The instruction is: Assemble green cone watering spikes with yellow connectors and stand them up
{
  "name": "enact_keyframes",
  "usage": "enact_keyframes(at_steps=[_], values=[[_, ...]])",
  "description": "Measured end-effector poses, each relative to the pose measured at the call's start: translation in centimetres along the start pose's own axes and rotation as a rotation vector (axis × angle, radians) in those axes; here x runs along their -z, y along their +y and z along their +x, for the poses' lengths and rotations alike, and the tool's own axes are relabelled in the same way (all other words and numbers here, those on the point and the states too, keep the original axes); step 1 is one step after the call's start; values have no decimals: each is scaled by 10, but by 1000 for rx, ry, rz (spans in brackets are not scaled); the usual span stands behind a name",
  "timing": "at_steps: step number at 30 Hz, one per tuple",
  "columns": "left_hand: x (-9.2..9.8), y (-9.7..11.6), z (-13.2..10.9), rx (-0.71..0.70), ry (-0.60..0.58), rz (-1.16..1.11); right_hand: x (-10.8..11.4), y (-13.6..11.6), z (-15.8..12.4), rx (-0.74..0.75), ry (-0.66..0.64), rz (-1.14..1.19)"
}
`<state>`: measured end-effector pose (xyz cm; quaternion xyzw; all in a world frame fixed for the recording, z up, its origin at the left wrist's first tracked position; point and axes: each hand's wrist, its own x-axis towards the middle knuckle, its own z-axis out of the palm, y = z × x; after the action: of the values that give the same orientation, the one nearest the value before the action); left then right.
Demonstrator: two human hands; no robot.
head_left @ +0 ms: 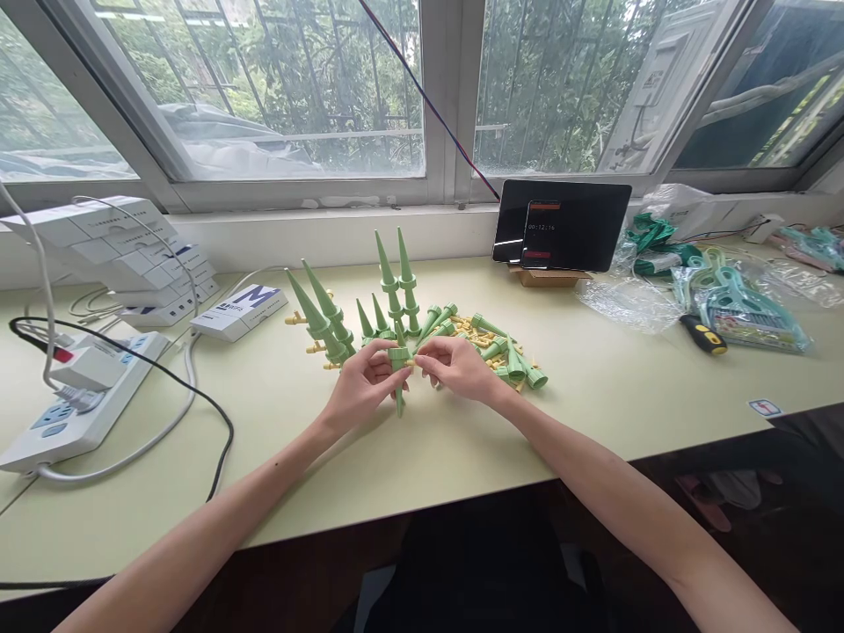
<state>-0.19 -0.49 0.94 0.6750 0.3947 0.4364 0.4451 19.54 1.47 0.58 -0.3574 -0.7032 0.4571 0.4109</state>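
Note:
My left hand (361,385) is closed round a green plastic cone spike (399,380), held point down just above the pale table (422,457). My right hand (454,367) pinches something small at the top of that same spike; I cannot make out what it is. Right behind the hands lies a pile of loose green spikes and small yellow parts (498,347). Several assembled green spikes (396,286) stand upright or lean behind my left hand.
A white power strip (79,396) with plugs and cables lies at the left, stacked white boxes (125,255) behind it. A dark tablet (560,226) leans against the window ledge. Plastic bags with teal items (731,303) and a yellow-black tool (703,335) lie at the right.

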Motion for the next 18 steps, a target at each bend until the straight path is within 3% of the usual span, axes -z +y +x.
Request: enact_keyframes(at_steps=[7, 18], values=[[0, 1, 0, -4, 20, 7, -1, -2, 0, -28, 3, 71], [1, -1, -1, 10, -9, -14, 0, -5, -1, -11, -30, -87]])
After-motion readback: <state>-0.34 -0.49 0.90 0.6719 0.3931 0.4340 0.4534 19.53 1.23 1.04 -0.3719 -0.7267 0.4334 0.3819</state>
